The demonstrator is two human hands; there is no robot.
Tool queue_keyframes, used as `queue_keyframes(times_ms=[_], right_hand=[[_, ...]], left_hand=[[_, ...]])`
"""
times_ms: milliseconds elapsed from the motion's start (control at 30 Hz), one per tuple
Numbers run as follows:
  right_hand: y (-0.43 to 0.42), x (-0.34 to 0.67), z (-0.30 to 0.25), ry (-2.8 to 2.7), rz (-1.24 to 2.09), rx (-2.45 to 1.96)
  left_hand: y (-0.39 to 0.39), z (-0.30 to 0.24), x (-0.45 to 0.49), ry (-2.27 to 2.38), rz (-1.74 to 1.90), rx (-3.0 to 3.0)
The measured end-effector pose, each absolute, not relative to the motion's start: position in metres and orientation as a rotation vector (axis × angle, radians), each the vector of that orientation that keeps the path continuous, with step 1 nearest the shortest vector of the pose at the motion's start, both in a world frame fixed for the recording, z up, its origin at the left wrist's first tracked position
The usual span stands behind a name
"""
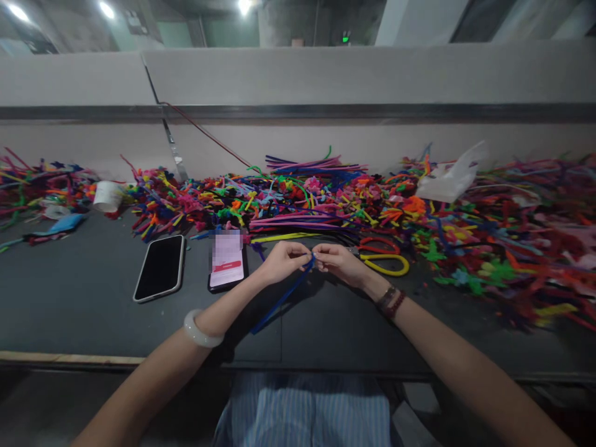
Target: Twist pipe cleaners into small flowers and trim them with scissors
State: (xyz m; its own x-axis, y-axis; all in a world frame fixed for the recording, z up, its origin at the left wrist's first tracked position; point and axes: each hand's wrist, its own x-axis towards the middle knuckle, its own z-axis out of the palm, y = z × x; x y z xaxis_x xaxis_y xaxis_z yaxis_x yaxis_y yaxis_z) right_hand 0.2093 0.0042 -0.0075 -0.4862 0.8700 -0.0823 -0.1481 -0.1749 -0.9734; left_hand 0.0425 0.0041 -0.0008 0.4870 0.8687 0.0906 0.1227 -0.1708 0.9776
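Observation:
Both of my hands meet over the middle of the dark table, fingertips close together on a blue pipe cleaner [282, 302]. My left hand [285, 261] pinches it near its upper end, where it looks bent. From there its long tail slants down to the left toward the tabletop. My right hand [341, 262] pinches the same blue piece from the other side; the exact shape between the fingertips is too small to make out. Just beyond my right hand lie scissors [388, 264] with red and yellow handles, their blades mostly hidden behind it.
Left of my hands lie a dark-screened phone [159, 268] and a phone with a lit screen [227, 261]. A heap of colourful pipe cleaners [321, 195] runs along the back wall. A white paper cup [107, 197] and a white plastic bag [449, 180] sit among it.

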Motion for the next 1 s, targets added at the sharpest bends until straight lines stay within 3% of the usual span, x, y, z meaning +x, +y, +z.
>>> queue_keyframes(times_ms=[533,1000], right_hand=[[0.006,0.212,-0.008,-1.306,1.686,-0.87],[0.002,0.22,0.006,-1.688,1.512,-0.934]], left_hand=[[0.006,-0.004,0.038,0.739,0.709,1.194],[0.002,-0.001,0.036,0.699,0.606,1.159]])
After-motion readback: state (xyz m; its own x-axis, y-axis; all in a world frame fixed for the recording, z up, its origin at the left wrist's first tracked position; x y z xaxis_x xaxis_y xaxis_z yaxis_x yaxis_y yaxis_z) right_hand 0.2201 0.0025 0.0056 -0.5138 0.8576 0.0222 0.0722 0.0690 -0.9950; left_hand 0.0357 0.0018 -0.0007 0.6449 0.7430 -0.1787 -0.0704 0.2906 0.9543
